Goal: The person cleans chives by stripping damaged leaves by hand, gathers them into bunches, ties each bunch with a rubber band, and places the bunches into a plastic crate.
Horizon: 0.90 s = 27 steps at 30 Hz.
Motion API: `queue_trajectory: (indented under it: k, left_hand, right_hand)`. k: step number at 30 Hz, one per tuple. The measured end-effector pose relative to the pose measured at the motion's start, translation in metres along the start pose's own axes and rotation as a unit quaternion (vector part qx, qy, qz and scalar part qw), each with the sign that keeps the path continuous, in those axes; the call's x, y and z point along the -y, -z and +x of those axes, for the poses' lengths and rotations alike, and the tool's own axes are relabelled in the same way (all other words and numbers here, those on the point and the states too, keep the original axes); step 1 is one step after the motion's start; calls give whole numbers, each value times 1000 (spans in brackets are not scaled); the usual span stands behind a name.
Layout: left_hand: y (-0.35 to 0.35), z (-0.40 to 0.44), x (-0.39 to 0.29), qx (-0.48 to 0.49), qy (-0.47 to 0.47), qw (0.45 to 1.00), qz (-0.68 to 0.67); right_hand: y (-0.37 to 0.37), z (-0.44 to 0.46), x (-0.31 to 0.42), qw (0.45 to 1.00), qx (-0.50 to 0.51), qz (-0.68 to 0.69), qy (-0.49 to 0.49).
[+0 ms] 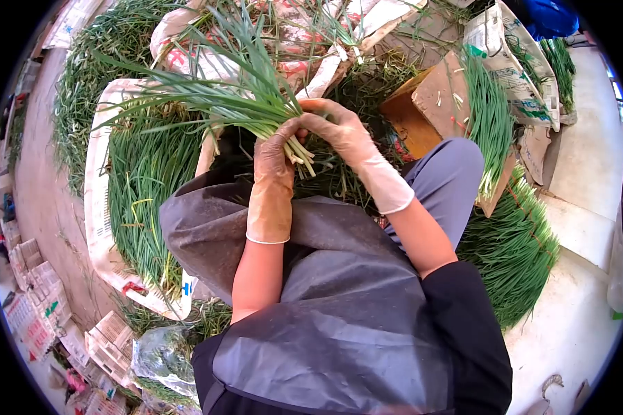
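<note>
A bunch of garlic chives [246, 104] is held up in front of my lap, its green leaves fanning to the upper left and its pale stem ends pointing down. My left hand [275, 151], in a thin stained glove, is wrapped round the stems from below. From the right, my gloved right hand [336, 130] closes its thumb and fingers on the same stems; its fingertips are partly hidden by the bunch. Left of my knees stands a white plastic crate [97, 180] filled with long chives [149, 200].
Trimmed chives lie on a cardboard box [436, 93] to the right, above a large stacked bundle [509, 256]. Another white crate [488, 34] stands at the upper right. Loose leaves [90, 90] are heaped at the upper left, and a printed sack [298, 41] lies ahead.
</note>
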<state>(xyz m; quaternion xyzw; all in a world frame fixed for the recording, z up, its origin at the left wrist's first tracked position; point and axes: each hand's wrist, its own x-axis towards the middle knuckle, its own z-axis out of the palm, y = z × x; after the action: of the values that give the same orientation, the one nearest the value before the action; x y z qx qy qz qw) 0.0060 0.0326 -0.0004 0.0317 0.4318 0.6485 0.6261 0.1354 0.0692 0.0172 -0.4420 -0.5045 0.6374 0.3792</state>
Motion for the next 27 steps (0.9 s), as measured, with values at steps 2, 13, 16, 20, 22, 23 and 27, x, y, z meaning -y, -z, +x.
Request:
queue_trajectory:
  k: [2, 13, 16, 20, 22, 23, 27]
  left_hand:
    - [-3, -4, -2, -9, -7, 1000, 28]
    - [7, -5, -40, -56, -95, 991, -70]
    - [-3, -7, -31, -40, -77, 995, -39]
    - [11, -3, -14, -37, 97, 994, 44]
    - [5, -9, -14, -25, 118, 987, 106]
    - [7, -8, -14, -5, 152, 984, 98]
    - [3, -7, -22, 28, 143, 985, -91]
  right_hand:
    - [-12, 7, -9, 998, -9, 59, -28]
    - [85, 11, -38, 895, -86, -437, -13]
    - [98, 92, -5, 877, -234, -419, -28]
    - [105, 145, -5, 924, -159, -282, -203]
    - [115, 129, 14, 973, -163, -161, -32]
    - [109, 110, 38, 979, -162, -123, 12]
    - [136, 96, 31, 892, -130, -416, -123]
